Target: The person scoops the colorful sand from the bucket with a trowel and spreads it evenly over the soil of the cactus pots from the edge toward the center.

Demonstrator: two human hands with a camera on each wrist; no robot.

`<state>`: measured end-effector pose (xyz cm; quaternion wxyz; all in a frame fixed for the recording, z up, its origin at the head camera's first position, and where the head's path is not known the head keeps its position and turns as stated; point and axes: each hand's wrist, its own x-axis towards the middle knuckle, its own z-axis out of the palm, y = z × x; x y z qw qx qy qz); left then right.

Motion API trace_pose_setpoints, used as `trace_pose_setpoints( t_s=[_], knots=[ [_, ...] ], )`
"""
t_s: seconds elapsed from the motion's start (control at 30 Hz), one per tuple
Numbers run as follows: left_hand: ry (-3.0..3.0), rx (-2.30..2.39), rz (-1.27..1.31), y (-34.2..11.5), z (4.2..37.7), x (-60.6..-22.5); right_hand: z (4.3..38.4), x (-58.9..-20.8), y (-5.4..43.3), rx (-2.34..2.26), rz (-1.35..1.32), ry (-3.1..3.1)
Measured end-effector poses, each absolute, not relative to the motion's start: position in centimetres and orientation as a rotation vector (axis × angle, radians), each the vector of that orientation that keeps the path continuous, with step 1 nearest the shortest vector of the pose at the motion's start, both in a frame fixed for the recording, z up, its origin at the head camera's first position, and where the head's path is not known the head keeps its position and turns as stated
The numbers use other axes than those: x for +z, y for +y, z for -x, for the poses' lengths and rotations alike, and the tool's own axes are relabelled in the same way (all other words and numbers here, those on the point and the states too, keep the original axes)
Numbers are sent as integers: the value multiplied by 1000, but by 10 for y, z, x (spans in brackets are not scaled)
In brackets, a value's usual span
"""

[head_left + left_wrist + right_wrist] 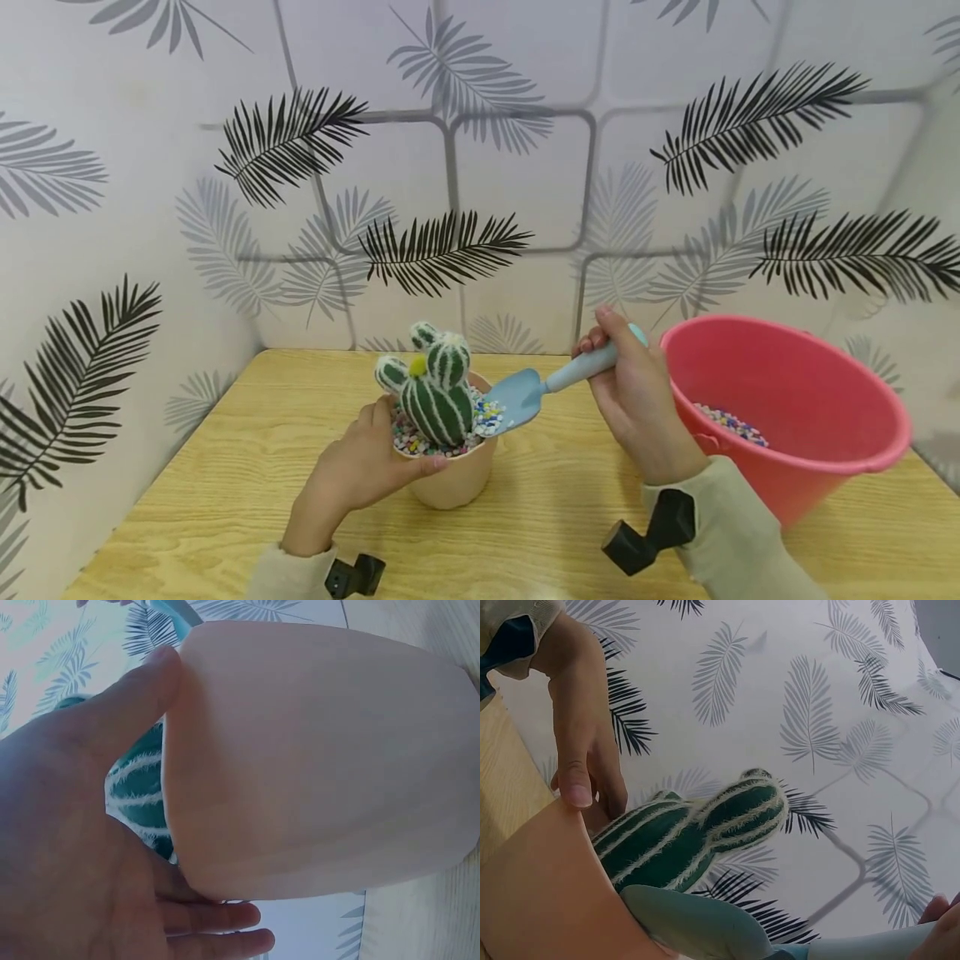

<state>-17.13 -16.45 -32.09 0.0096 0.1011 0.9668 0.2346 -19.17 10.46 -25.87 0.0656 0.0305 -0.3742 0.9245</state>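
A toy cactus (438, 408), green with white stripes and a yellow tuft, stands in a beige flowerpot (459, 483) on the wooden table. Small multicoloured pebbles (420, 444) surround its base inside the pot. My left hand (360, 467) holds the pot at its left rim, thumb along the near side and fingers around the far side. With my right hand (637, 392) I grip the handle of a light blue trowel (521, 398). Its blade tilts down over the pot's right rim, with pebbles at the tip beside the cactus.
To the right, a large pink bucket (780, 479) stands close beside my right forearm, with more coloured pebbles (731, 423) inside. A wall (525, 183) with a leaf pattern rises behind the wooden table (247, 450).
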Motion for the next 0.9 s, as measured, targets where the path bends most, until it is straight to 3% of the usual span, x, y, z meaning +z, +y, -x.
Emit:
trace_pose_setpoints(
  t_s=[0.57, 0.9],
  knots=[
    [2924, 798, -393, -175, 172, -315, 189, -243, 103, 2684, -170, -1211],
    [2918, 848, -378, -173, 173, -319, 197, -253, 87, 2562, -136, -1397]
  ],
)
